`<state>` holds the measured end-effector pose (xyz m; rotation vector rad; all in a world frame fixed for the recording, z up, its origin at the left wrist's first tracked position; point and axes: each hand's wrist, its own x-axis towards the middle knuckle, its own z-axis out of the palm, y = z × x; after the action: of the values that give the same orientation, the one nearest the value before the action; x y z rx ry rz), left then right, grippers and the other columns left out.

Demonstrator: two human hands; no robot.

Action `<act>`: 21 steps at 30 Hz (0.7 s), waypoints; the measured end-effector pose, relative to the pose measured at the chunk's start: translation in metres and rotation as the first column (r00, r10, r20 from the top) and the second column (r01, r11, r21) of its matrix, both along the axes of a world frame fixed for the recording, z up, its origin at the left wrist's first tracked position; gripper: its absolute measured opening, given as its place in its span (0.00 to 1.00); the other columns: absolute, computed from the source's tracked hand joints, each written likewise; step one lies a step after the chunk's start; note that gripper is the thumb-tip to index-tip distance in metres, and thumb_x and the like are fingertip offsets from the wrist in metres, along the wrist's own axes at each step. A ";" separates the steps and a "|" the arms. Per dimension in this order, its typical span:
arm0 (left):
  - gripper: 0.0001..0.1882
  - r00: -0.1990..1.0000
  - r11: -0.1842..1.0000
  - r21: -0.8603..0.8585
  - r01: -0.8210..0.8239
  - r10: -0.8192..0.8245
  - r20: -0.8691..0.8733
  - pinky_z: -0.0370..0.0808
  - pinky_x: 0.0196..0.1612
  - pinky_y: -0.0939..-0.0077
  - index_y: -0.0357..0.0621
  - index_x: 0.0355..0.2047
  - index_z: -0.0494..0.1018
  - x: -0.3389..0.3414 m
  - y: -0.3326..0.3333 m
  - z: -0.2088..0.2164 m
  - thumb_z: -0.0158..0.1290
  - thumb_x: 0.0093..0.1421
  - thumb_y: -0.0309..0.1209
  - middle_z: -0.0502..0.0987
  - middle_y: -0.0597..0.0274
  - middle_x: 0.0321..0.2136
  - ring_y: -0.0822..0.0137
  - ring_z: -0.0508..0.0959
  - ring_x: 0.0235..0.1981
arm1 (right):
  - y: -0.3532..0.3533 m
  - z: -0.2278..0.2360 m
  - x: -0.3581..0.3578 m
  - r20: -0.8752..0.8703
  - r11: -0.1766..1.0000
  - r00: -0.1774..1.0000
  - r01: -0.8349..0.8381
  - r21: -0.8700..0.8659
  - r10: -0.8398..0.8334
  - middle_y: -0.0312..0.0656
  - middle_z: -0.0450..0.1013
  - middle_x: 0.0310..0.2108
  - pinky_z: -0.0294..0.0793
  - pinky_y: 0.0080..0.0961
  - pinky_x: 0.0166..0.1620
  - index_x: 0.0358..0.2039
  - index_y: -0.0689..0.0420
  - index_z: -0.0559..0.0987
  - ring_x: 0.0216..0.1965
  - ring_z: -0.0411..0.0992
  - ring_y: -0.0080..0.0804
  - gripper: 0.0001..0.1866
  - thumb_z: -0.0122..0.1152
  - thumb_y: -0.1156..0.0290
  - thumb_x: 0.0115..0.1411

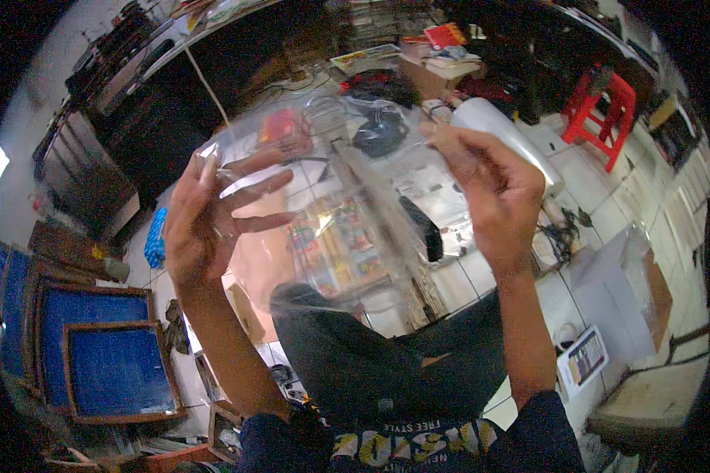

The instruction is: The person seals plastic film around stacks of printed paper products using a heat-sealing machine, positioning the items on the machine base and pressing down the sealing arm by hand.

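A clear, thin plastic sheet [371, 193] is stretched in the air between my two hands, above my lap. My left hand [201, 221] grips its left side near the thumb, while the other fingers stretch out behind the film. At the upper right, the fingertips of my right hand [485, 177] pinch the sheet's edge, fingers curled. Through the film I see a colourful printed sheet [339, 244] lower down and a red item [284, 130] farther off. A dark, long object [422, 229] lies on the pale surface beyond my knees.
A large roll of clear film [505, 130] lies beyond my right hand. A red plastic stool [599, 114] stands at the far right. Wooden frames with blue panels [122, 370] lean at the left. To the right is a plastic-covered white box [619, 288] beside a small framed picture [584, 363].
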<state>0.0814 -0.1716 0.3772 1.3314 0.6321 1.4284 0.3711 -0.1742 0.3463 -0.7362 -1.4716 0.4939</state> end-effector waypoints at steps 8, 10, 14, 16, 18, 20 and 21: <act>0.17 0.981 0.990 0.112 -0.082 0.100 -0.166 0.80 0.18 0.74 0.38 0.48 0.64 0.109 -0.012 -0.034 0.41 0.73 0.41 0.81 0.43 0.38 0.60 0.82 0.20 | -0.068 -0.005 0.088 -0.198 0.917 0.948 0.168 -0.361 -0.251 0.41 0.78 0.26 0.74 0.19 0.22 0.40 0.60 0.78 0.20 0.74 0.20 0.13 0.56 0.63 0.69; 0.19 0.967 0.997 0.063 -0.050 0.064 -0.247 0.81 0.20 0.70 0.36 0.47 0.68 0.141 -0.014 -0.052 0.41 0.73 0.41 0.81 0.42 0.37 0.59 0.83 0.23 | -0.076 -0.013 0.108 -0.252 0.892 0.906 0.224 -0.392 -0.339 0.38 0.78 0.23 0.74 0.18 0.22 0.39 0.60 0.80 0.20 0.73 0.17 0.13 0.58 0.63 0.67; 0.25 0.955 0.996 -0.063 0.058 -0.074 -0.288 0.84 0.23 0.67 0.33 0.46 0.71 0.186 0.003 -0.069 0.39 0.73 0.46 0.81 0.42 0.37 0.57 0.84 0.25 | -0.093 -0.020 0.152 -0.107 0.806 0.854 0.428 -0.409 -0.508 0.34 0.77 0.24 0.72 0.17 0.24 0.35 0.61 0.83 0.22 0.74 0.18 0.15 0.61 0.60 0.66; 0.28 0.939 0.946 -0.134 0.296 -0.314 -0.140 0.84 0.25 0.65 0.34 0.49 0.71 0.201 0.016 -0.069 0.37 0.73 0.49 0.81 0.41 0.37 0.55 0.84 0.26 | -0.099 -0.019 0.173 -0.100 0.815 0.860 0.429 -0.391 -0.501 0.35 0.77 0.24 0.72 0.17 0.24 0.35 0.61 0.83 0.22 0.75 0.20 0.16 0.61 0.58 0.65; 0.32 0.895 0.902 -0.163 0.399 -0.422 -0.145 0.85 0.30 0.60 0.34 0.54 0.69 0.214 0.027 -0.067 0.34 0.72 0.53 0.80 0.41 0.39 0.52 0.84 0.31 | -0.103 -0.017 0.190 -0.149 0.823 0.863 0.390 -0.413 -0.484 0.37 0.77 0.26 0.73 0.17 0.24 0.36 0.60 0.83 0.22 0.76 0.22 0.19 0.60 0.55 0.65; 0.33 0.868 0.863 -0.198 0.464 -0.488 -0.092 0.85 0.34 0.57 0.34 0.56 0.68 0.228 0.036 -0.067 0.35 0.72 0.54 0.80 0.40 0.40 0.51 0.84 0.33 | -0.104 -0.017 0.203 -0.164 0.807 0.848 0.396 -0.439 -0.505 0.38 0.77 0.26 0.73 0.18 0.23 0.37 0.60 0.82 0.22 0.77 0.23 0.18 0.60 0.55 0.65; 0.33 0.835 0.828 -0.181 0.532 -0.548 -0.051 0.85 0.36 0.55 0.34 0.57 0.67 0.235 0.039 -0.069 0.35 0.72 0.54 0.80 0.40 0.41 0.51 0.84 0.34 | -0.104 -0.017 0.208 -0.184 0.815 0.850 0.379 -0.437 -0.494 0.39 0.78 0.26 0.73 0.18 0.23 0.37 0.60 0.82 0.23 0.77 0.24 0.18 0.60 0.55 0.65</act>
<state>0.3160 -0.1325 0.3080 1.3239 0.3758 0.8324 0.5791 -0.2787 0.3288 -1.2320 -0.8866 0.5087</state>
